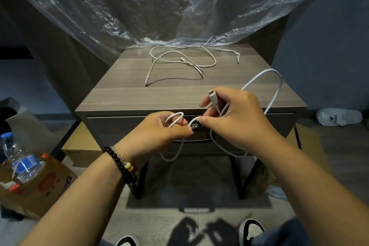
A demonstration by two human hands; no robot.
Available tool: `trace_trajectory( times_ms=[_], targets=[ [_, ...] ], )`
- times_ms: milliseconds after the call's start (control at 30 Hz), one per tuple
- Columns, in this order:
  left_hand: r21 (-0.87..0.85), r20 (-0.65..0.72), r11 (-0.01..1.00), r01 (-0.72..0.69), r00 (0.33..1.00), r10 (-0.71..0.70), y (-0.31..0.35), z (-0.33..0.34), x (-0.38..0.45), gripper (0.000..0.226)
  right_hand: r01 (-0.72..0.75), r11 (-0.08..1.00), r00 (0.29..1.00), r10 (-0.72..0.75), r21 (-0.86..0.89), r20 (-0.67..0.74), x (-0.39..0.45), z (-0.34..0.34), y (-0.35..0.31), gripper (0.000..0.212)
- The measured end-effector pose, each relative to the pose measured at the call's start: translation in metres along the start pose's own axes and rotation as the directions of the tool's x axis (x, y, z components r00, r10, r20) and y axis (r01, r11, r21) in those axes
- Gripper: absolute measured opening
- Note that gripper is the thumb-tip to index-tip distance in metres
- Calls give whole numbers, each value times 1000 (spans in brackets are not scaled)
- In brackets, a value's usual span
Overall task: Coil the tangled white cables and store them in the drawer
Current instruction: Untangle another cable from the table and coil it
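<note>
1. Both hands work in front of the nightstand, over the closed drawer (139, 126). They hold one white cable (276, 86) off the worktop (123, 94).
2. Right hand (237, 118): fingers curled round the cable near its plug end; the connector (212, 96) sticks up above the fingers. From this hand a long loop arcs up and right over the worktop edge, and another length hangs down in front of the drawer.
3. Left hand (159, 132): thumb and fingers pinch a small loop of the same cable, close beside the right hand. A slack bight droops below both hands.
4. Judgement: first cable is at the start of coiling. One small loop formed, most of its length loose. No finished coil visible.
5. Remaining cables (179, 60): a tangle of thin white leads lies at the back of the worktop, untouched, well apart from the hands. At least two leads, possibly three; exact count cannot be told where they cross and run under the plastic sheet (159, 6).
6. Drawer: shut, nothing stored as far as can be seen. Its inside is hidden.
7. Left to do, by estimate: finish this coil, untangle and coil the others, open drawer, place all inside. Task is in its early stage.
</note>
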State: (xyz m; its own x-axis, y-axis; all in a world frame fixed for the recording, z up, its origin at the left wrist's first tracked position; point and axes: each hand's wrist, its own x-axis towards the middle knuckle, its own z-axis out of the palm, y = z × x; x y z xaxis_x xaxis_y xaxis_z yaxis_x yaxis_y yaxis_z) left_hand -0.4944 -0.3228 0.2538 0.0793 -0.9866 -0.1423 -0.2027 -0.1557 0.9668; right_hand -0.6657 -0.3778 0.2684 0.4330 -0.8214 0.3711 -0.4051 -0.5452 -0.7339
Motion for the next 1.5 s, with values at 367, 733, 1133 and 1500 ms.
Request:
trace_trajectory(
  times_ms=[367,733,1133,1500],
  targets=[
    [-104,103,987,120,989,-109,8,1,-5,25,10,1000,999,-10,18,-45,4,-3,2,20],
    [-548,77,827,126,992,-100,13,-14,-5,35,21,1000,999,-22,-23,-28,7,-15,12,19],
    [-390,215,911,131,975,-49,7,-14,-7,25,103,995,944,-99,-3,-315,9,-17,10,8],
    [-367,350,888,276,926,-143,8,-11,-7,27,57,998,916,-60,-19,-397,9,-12,15,10]
  ],
)
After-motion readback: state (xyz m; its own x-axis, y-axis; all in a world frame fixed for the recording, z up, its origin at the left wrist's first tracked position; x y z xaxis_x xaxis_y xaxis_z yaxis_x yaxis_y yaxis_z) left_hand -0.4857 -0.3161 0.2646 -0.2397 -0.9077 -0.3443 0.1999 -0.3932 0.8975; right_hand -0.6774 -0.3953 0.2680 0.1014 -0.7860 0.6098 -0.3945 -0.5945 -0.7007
